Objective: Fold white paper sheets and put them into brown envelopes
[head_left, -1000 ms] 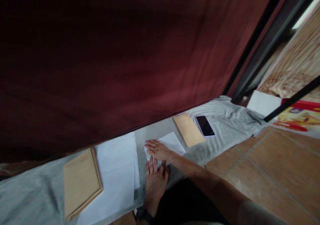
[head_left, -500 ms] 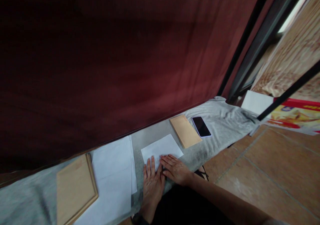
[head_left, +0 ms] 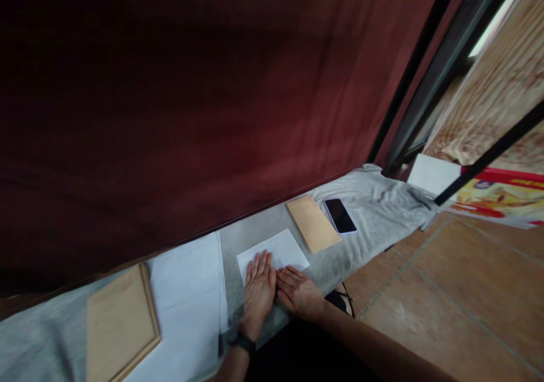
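Fingers (head_left: 262, 265) on seemingly folded paper (head_left: 287, 249), phone (head_left: 340, 216) nearby

Two bare hands: one left hand (head_left: 257, 290), one right hand (head_left: 301, 296). One small white rectangular piece of paper (head_left: 281, 249). One flat tan rectangular paper packet (head_left: 313, 224). One black-screened phone with a pale purple edge (head_left: 340, 216). One black wristband (head_left: 243, 342). One pile of tan paper packets (head_left: 119, 325) (at least two; their overlap prevents an exact count). Large white paper sheets (head_left: 187, 308): at least two.
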A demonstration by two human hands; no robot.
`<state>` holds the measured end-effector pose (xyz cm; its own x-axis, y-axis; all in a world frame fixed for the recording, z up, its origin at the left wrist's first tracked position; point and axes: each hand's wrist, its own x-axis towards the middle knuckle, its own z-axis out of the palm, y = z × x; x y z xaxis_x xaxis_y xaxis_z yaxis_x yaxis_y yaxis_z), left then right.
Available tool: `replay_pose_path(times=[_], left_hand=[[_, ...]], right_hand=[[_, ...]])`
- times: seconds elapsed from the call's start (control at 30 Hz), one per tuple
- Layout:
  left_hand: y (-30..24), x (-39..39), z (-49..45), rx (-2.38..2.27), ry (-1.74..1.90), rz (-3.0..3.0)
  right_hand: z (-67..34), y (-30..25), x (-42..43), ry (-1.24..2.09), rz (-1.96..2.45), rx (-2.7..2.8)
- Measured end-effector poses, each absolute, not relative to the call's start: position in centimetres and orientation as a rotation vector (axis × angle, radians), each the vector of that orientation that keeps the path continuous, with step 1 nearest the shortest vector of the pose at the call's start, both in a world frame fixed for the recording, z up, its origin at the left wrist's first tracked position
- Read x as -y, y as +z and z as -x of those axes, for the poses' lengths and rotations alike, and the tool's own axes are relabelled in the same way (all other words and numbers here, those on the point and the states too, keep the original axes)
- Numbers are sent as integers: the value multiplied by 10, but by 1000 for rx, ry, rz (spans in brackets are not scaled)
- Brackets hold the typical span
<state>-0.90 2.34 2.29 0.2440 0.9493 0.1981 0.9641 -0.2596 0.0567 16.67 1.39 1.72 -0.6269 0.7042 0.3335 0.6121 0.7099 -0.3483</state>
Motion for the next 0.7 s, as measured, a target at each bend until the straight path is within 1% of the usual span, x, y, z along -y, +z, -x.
replay_pose_path(times=[0.37,0.5,0.7], left_hand=[[19,-63,13,1957,-289,2335],[19,-47,12,1944,-269,2345],[12,2,13,1780,-342,2364]], right_hand=[[-166,17,-13,273,967,2408],[-165,13,-13,276,980,2413],[-166,11,-13,274,991,2429]])
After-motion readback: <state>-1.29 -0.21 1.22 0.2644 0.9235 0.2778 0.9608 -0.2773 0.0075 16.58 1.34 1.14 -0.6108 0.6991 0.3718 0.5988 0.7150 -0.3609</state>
